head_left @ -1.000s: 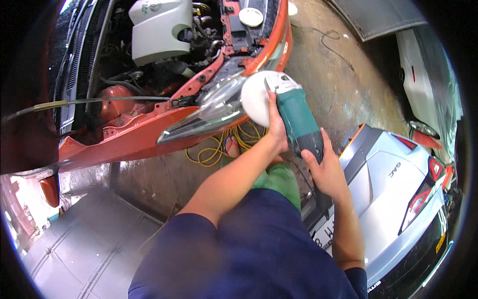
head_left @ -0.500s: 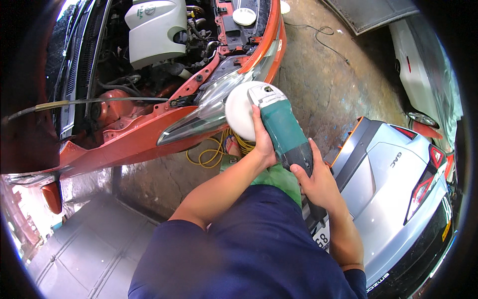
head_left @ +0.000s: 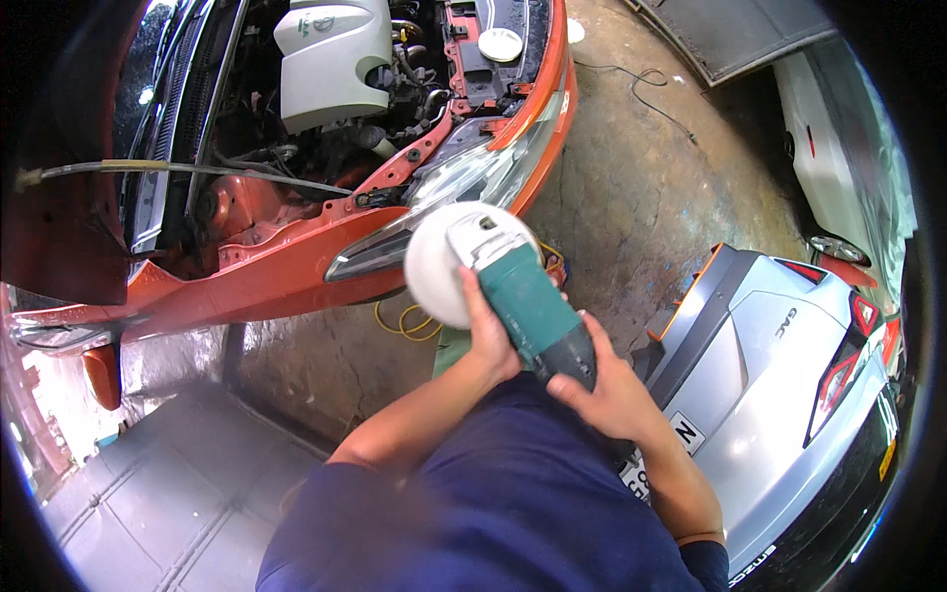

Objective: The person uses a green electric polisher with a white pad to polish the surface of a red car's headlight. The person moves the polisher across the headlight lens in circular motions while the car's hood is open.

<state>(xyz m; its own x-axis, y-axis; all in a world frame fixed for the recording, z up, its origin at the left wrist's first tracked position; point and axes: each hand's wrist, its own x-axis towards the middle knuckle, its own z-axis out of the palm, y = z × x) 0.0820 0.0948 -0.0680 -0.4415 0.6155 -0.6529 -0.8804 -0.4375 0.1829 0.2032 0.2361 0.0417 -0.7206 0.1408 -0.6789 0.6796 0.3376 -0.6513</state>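
As the left hand (head_left: 491, 340) clasps the green polisher (head_left: 533, 304) mid-frame and the right hand (head_left: 619, 397) grips its rear, the white pad (head_left: 431, 278) overlaps the headlight (head_left: 475, 183), contact unclear; work seems underway, though how much remains cannot be told.

matt plstc polisher (head_left: 529, 302), glossy mtl fender (head_left: 258, 279)
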